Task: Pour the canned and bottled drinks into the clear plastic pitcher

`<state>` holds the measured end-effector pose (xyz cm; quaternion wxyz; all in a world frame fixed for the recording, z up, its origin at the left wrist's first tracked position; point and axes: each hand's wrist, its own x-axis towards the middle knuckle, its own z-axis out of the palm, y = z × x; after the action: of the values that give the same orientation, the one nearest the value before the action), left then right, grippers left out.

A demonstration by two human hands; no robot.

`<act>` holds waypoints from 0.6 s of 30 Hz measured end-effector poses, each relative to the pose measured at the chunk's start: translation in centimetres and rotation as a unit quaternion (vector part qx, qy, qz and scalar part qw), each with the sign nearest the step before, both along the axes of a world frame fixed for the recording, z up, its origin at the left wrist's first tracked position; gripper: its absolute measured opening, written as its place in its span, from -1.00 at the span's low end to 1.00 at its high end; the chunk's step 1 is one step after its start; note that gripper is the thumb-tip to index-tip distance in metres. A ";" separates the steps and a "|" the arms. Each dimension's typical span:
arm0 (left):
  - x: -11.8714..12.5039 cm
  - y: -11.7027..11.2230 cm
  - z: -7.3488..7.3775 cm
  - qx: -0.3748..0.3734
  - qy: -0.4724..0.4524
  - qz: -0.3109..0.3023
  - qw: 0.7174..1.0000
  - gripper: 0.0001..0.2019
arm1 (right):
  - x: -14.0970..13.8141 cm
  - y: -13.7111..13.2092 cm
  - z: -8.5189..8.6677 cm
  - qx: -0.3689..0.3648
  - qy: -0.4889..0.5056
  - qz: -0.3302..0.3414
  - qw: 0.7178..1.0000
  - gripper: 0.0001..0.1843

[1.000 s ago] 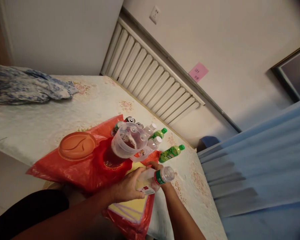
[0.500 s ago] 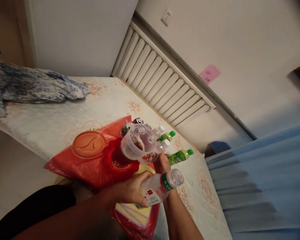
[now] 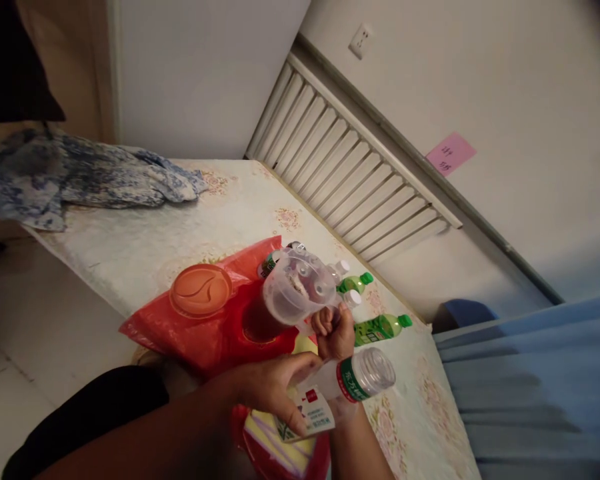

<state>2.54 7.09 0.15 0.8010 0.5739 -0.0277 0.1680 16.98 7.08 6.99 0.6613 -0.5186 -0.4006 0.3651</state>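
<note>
Left: a patterned cloth (image 3: 125,180), cut off by the frame, lies at the tabletop's (image 3: 145,240) end; floral surface separates it from the orange lid (image 3: 201,291) on a red bag (image 3: 153,328). Centre: the left hand (image 3: 275,388) grips an open-mouthed bottle (image 3: 351,381) (base hidden) above the bag; the pitcher (image 3: 291,293), handle enclosed by the right hand (image 3: 336,333), half-screens cans (image 3: 269,265). Right: 2 green-capped bottles (image 3: 377,330), then tabletop to the curtain (image 3: 535,373).

I hold a clear plastic bottle (image 3: 333,390), uncapped, with a green-and-red band below its neck and a pale printed label lower down; its mouth points to 2 o'clock. At its 11 o'clock is my translucent pitcher (image 3: 275,293), open-topped, dark reddish liquid inside, its handle at 4 o'clock in my grasp.
</note>
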 end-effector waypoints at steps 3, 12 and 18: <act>-0.1 0.6 0.3 -0.019 -0.012 -0.046 0.999 -0.24 | 0.1 -0.1 2.1 0.019 0.025 -0.003 1.000 -0.38; -0.3 2.2 2.2 0.030 -0.002 -0.049 0.998 -0.21 | 1.6 -4.0 11.8 0.105 0.021 -0.107 0.989 -0.57; -0.2 3.6 2.3 0.044 -0.005 0.002 0.999 -0.16 | 3.3 -7.8 16.3 0.123 0.007 -0.189 0.974 -0.63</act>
<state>2.35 10.67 2.45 0.7744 0.6079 -0.0374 0.1712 20.24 -0.75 23.32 0.7801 -0.4967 -0.3325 0.1849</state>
